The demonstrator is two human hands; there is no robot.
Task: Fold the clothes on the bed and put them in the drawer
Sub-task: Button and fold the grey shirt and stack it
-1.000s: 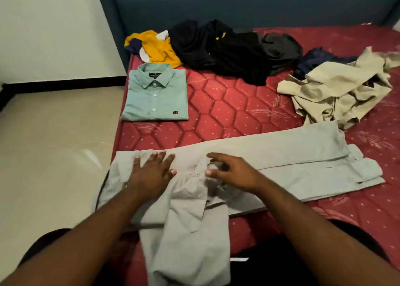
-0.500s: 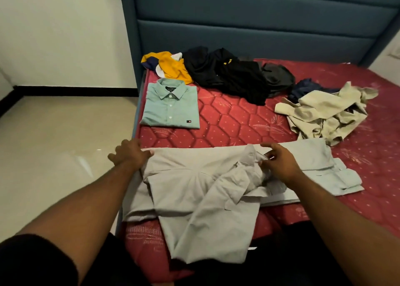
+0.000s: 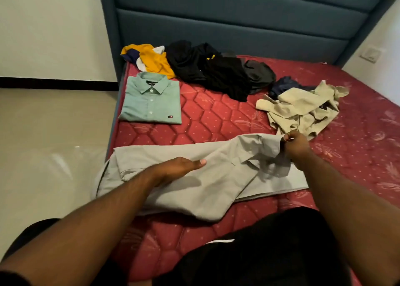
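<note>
Grey trousers [image 3: 207, 182] lie across the near part of the red mattress [image 3: 216, 117], partly doubled over. My left hand [image 3: 179, 166] rests edge-on with straight fingers on the middle of the trousers. My right hand [image 3: 295, 144] pinches a bunched end of the grey cloth, lifted at the right. A folded green shirt [image 3: 151, 99] lies flat at the far left. A yellow garment [image 3: 151, 58], a black pile [image 3: 212, 67] and crumpled beige clothes [image 3: 303, 108] lie unfolded farther back. No drawer is in view.
A blue padded headboard [image 3: 238, 21] stands behind the bed. A dark navy garment [image 3: 283, 85] peeks out behind the beige clothes. Pale tiled floor [image 3: 49, 145] lies to the left of the bed. A wall switch [image 3: 371, 55] is at the right.
My right hand has pulled the loose grey cloth from the middle to the right, over the rest of the trousers. My left hand has moved from the trousers' left edge to their middle.
</note>
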